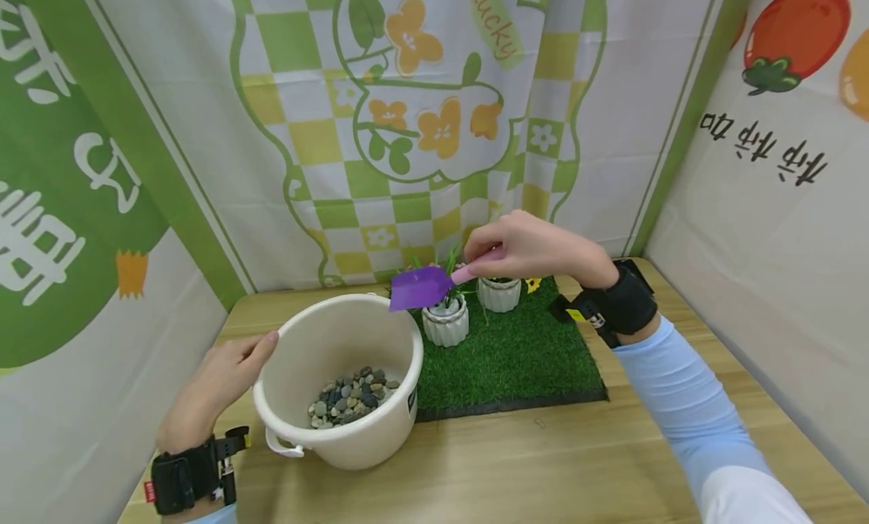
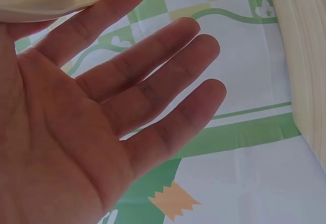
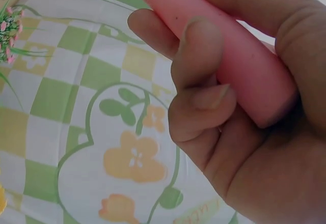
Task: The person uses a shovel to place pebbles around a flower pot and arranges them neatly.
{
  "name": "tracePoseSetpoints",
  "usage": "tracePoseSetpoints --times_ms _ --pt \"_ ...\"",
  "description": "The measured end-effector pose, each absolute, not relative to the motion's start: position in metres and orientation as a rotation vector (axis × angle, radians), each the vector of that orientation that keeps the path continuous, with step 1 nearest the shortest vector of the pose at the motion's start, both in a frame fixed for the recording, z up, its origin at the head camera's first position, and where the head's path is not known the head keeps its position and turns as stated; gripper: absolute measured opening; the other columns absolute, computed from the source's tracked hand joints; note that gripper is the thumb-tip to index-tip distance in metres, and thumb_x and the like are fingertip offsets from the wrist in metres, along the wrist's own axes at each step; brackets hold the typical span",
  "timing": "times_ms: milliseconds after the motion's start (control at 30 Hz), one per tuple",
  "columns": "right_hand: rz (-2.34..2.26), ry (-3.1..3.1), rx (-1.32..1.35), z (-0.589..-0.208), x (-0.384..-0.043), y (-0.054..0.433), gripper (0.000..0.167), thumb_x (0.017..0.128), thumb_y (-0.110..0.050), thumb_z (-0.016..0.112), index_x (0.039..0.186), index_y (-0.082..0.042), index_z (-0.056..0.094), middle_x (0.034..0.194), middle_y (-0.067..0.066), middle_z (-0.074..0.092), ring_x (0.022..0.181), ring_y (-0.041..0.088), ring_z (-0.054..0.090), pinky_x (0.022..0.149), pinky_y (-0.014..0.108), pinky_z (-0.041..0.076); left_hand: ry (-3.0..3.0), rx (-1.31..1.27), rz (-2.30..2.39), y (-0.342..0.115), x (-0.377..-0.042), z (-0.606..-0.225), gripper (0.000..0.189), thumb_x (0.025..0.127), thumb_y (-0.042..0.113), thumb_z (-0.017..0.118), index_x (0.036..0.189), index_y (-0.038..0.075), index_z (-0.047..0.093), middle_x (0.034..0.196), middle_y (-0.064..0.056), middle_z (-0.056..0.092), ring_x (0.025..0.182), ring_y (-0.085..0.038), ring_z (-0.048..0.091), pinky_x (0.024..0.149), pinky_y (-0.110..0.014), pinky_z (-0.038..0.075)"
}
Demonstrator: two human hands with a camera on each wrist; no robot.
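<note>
My right hand [image 1: 526, 245] grips the pink handle [image 3: 219, 46] of a garden trowel with a purple blade [image 1: 421, 286]. In the right wrist view its fingers curl round the handle's end. The blade points left, overlapping the bucket's far right rim and a white flowerpot [image 1: 446, 329] in the head view. On the table's left stands a cream bucket [image 1: 366, 442] with pebbles [image 1: 349, 396] heaped on its bottom. My left hand [image 1: 220, 377] is at the bucket's left rim, thumb over the edge. Its other fingers [image 2: 153, 99] are straight and spread outside in the left wrist view.
Right of the bucket lies a green turf mat [image 1: 523, 366]. A second white pot [image 1: 500, 295] stands on it near the back, with a yellow flower [image 1: 533, 285] beside it. Printed cloth walls [image 1: 434, 132] enclose the wooden table [image 1: 516, 464] on three sides.
</note>
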State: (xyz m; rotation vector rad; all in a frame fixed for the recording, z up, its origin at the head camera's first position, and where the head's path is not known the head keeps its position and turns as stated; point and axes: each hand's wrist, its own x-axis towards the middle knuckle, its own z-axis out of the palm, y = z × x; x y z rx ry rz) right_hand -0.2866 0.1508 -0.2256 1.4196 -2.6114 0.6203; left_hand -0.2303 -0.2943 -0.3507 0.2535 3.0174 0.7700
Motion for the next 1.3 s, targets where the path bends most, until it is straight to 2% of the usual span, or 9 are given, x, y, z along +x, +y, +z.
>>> tracePoseSetpoints --times_ms 367,767,867,1200,1300 --pt "0.558 -2.68 1.507 -0.226 -0.288 0.125 0.009 0.095 -0.023 0.065 0.093 -0.019 0.073 0.078 -0.008 0.066 0.059 0.004 0.052 0.061 0.023 0.044 3.036 0.271 0.767 -0.296 -0.232 -0.352 0.064 0.105 0.051 0.029 0.132 0.002 0.06 0.104 -0.013 0.073 0.098 -0.029 0.068 0.086 -0.055 0.05" --pt "0.436 -2.678 1.646 -0.231 -0.287 0.098 0.014 0.095 -0.029 0.065 0.086 -0.019 0.066 0.066 -0.009 0.045 0.056 0.004 0.033 0.059 0.021 0.029 3.055 0.285 0.753 -0.295 -0.23 -0.351 0.061 0.106 0.046 0.029 0.132 -0.001 0.059 0.111 -0.023 0.07 0.106 -0.042 0.065 0.087 -0.06 0.048" --pt "0.443 -2.7 1.671 -0.234 -0.287 0.093 0.015 0.095 -0.03 0.066 0.085 -0.019 0.066 0.063 -0.009 0.04 0.053 0.004 0.029 0.057 0.02 0.028 3.06 0.286 0.752 -0.295 -0.23 -0.35 0.061 0.106 0.047 0.029 0.132 0.0 0.059 0.111 -0.022 0.07 0.107 -0.042 0.064 0.088 -0.06 0.048" --pt "0.388 -2.803 1.728 -0.241 -0.286 0.072 0.017 0.094 -0.032 0.067 0.088 -0.016 0.067 0.059 -0.01 0.036 0.049 0.003 0.027 0.053 0.019 0.026 3.034 0.274 0.747 -0.292 -0.229 -0.349 0.064 0.106 0.049 0.028 0.135 -0.001 0.055 0.115 -0.022 0.069 0.109 -0.041 0.063 0.09 -0.061 0.047" --pt "0.335 -2.846 1.715 -0.244 -0.285 0.064 0.017 0.093 -0.033 0.067 0.094 -0.017 0.07 0.06 -0.01 0.045 0.049 0.003 0.033 0.052 0.019 0.029 3.028 0.263 0.748 -0.293 -0.229 -0.349 0.065 0.106 0.05 0.028 0.136 -0.001 0.054 0.116 -0.021 0.069 0.11 -0.04 0.063 0.091 -0.061 0.047"
